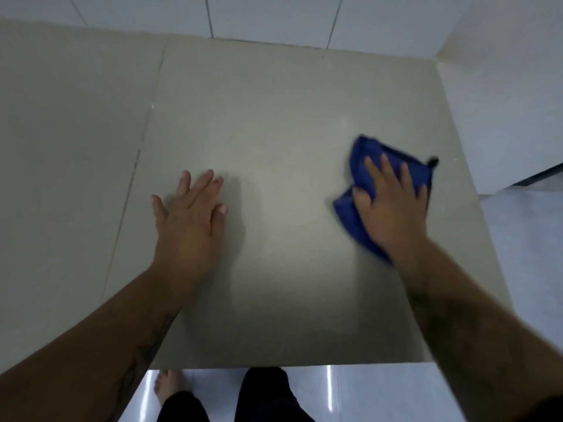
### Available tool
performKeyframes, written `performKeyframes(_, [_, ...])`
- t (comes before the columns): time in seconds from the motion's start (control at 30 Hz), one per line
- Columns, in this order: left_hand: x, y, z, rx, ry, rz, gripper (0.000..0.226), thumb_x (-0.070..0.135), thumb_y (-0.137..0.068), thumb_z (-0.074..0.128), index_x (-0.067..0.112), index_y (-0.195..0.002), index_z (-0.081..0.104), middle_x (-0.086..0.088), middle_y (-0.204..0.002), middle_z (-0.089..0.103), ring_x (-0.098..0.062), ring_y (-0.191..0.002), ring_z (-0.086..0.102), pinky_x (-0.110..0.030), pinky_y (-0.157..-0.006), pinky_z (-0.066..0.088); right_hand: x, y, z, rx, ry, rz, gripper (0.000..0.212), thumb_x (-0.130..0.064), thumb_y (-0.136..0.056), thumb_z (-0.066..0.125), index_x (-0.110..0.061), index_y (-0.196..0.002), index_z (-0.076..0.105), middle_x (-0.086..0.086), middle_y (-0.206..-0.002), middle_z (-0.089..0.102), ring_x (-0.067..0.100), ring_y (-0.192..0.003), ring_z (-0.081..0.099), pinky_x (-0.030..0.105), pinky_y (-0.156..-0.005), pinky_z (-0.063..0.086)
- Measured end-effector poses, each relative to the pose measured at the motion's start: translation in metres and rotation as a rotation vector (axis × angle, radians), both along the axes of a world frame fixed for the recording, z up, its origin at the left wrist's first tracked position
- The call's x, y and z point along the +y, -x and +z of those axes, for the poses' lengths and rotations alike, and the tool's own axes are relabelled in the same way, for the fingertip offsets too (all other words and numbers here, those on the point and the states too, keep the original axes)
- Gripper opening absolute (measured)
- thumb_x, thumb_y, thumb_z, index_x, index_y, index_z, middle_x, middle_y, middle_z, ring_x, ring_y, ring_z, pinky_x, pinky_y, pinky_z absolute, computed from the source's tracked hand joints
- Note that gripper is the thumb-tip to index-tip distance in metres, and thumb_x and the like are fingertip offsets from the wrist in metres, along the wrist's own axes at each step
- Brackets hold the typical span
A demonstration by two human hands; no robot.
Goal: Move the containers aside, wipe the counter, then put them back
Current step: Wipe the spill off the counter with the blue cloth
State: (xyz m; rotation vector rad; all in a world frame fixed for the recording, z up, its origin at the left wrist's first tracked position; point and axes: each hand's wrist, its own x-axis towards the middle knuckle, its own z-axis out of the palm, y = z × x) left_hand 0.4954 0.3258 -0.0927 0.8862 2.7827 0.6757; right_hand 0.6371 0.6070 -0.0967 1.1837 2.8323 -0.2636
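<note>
A blue cloth (pixel 362 150) lies bunched on the grey tiled counter (pixel 274 123), toward its right side. My right hand (pixel 390 202) presses flat on top of the cloth with fingers spread; the cloth shows around and under the hand and looks blurred. My left hand (pixel 190 214) rests palm-down on the bare counter to the left of centre, fingers apart, holding nothing. No containers are in view.
White wall tiles (pixel 274 16) rise behind the counter and a white wall (pixel 502 102) bounds its right side. The counter's front edge (pixel 289 365) runs across the bottom, with glossy white floor and my legs and a bare foot below.
</note>
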Motion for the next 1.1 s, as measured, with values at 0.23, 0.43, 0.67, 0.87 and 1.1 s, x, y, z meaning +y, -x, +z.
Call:
performKeyframes(0.23, [0.021,-0.003,0.002,-0.009,0.067,0.046,0.047,0.033,-0.101,0.031,0.024,-0.148,0.032,0.004,-0.157,0.027,-0.018,-0.148,0.007,-0.061,-0.114,-0.001,-0.119,-0.036,-0.002,0.06,-0.005,0.437,0.067,-0.057,-0.084,0.042,-0.034,-0.147,0.034,-0.005,-0.157,0.029,0.029,-0.145,0.021,0.06,-0.112,0.011])
performKeyframes(0.43, [0.074,-0.02,-0.006,0.061,0.1,-0.088,0.049,0.038,-0.101,0.028,0.022,-0.146,0.036,0.002,-0.155,0.032,-0.021,-0.147,0.014,-0.064,-0.11,0.004,0.009,0.045,0.0,0.031,0.077,0.416,0.063,-0.058,-0.09,0.034,-0.044,-0.149,0.017,-0.016,-0.161,0.008,0.02,-0.148,0.002,0.055,-0.116,0.0])
performKeyframes(0.67, [0.136,-0.049,-0.004,0.083,0.08,-0.248,0.046,0.034,-0.1,0.037,0.023,-0.145,0.039,0.006,-0.155,0.031,-0.016,-0.148,0.011,-0.066,-0.11,0.002,0.14,-0.023,-0.001,0.038,0.087,-0.057,0.061,-0.05,-0.094,0.028,-0.038,-0.152,0.015,-0.009,-0.162,0.007,0.023,-0.148,0.005,0.055,-0.116,0.004])
performKeyframes(0.87, [0.12,-0.041,-0.003,0.096,0.14,-0.289,0.053,0.043,-0.095,0.028,0.023,-0.143,0.041,0.005,-0.154,0.033,-0.018,-0.147,0.013,-0.068,-0.108,0.004,-0.012,-0.143,0.003,0.063,-0.011,-0.057,0.07,-0.048,-0.081,0.037,-0.028,-0.148,0.034,0.002,-0.157,0.029,0.034,-0.143,0.026,0.058,-0.11,0.022])
performKeyframes(1.1, [0.104,-0.001,-0.003,0.072,0.112,-0.094,0.046,0.032,-0.101,0.036,0.024,-0.146,0.034,0.005,-0.157,0.028,-0.019,-0.148,0.009,-0.065,-0.111,-0.001,-0.09,-0.056,0.001,0.08,0.13,0.563,0.069,-0.056,-0.083,0.036,-0.035,-0.148,0.03,-0.006,-0.159,0.022,0.028,-0.147,0.015,0.058,-0.115,0.006])
